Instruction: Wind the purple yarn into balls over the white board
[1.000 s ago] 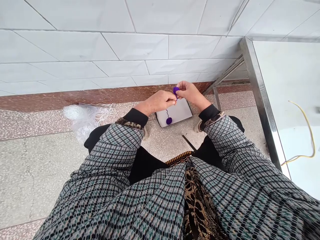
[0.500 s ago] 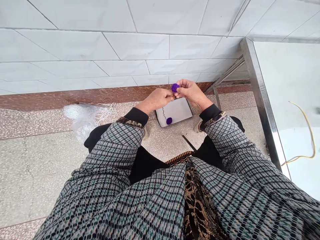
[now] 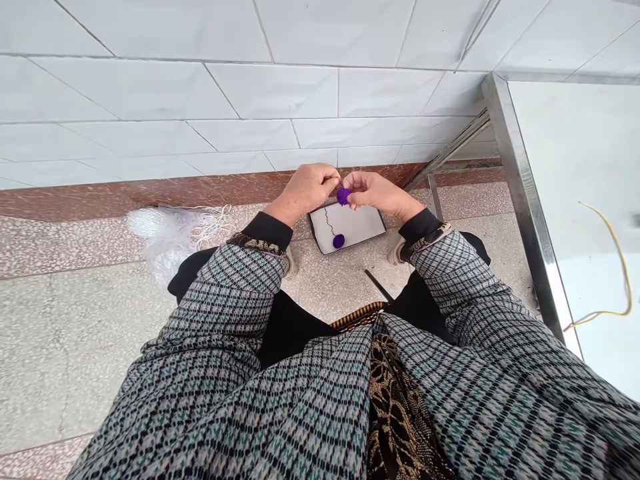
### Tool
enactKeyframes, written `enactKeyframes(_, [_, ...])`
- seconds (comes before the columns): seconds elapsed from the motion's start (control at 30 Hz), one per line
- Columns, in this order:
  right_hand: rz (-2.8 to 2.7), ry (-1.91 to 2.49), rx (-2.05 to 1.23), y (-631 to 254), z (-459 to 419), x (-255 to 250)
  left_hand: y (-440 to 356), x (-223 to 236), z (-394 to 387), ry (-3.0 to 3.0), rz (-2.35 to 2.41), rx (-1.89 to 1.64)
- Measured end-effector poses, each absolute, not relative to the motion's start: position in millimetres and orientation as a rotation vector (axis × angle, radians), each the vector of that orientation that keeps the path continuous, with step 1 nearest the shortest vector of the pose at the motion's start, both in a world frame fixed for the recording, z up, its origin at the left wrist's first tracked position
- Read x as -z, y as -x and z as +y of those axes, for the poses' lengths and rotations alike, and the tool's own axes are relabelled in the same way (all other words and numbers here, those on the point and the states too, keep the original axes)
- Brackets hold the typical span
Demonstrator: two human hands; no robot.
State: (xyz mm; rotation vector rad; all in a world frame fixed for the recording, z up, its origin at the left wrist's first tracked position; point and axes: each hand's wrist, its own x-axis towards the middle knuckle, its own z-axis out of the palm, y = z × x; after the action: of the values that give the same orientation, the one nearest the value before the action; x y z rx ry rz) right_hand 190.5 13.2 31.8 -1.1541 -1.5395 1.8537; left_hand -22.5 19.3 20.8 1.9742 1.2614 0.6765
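Note:
Between the thumb and fingers of my right hand [image 3: 373, 193] is a small round purple knitted piece [image 3: 343, 196]. My left hand [image 3: 310, 188] is closed in a pinch just left of it, on the purple yarn. Any slim tool in that pinch is too small to make out. From the left hand a wavy strand of yarn hangs down to a dark purple yarn ball [image 3: 339, 241]. The ball lies in a shallow white box [image 3: 357, 230] with dark edges, on the floor below my hands.
A clear plastic bag with white cord [image 3: 170, 233] lies on the floor at left. A metal-framed table [image 3: 525, 200] stands at right, with a yellow cord [image 3: 623, 267] on it. The tiled wall [image 3: 280, 93] rises just beyond my hands.
My left hand has moved slightly up and left. My right hand has come down a little, taking the purple piece down and left. The ball has stayed in the box.

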Motion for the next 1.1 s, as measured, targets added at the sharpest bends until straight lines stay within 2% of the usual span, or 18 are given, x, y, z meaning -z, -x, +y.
enactKeyframes(0.23, [-1.181,1.266,-1.687,-192.0,18.8,-29.8,10.0,-13.3,9.3,-2.026,0.978,-0.396])
enactKeyframes(0.5, [-1.437,1.485,-1.445,-193.6,24.0,-14.9,13.5,-23.3,9.1,-2.074,0.892,-0.403])
enactKeyframes(0.67, [-1.616,1.390,-1.666,-193.3,17.4,-21.8,20.3,-28.0,14.7,-2.027,1.119,-0.612])
enactKeyframes(0.83, [-1.452,1.192,-1.895,-191.9,9.9,-39.0,23.4,-16.0,21.3,-1.964,1.295,-0.645])
enactKeyframes(0.97, [-1.259,1.188,-1.865,-192.1,12.3,-43.5,18.8,-9.3,18.1,-1.970,1.194,-0.512])
enactKeyframes(1.1, [-1.261,1.350,-1.655,-192.4,19.3,-32.2,13.1,-14.4,10.7,-2.045,0.996,-0.344])
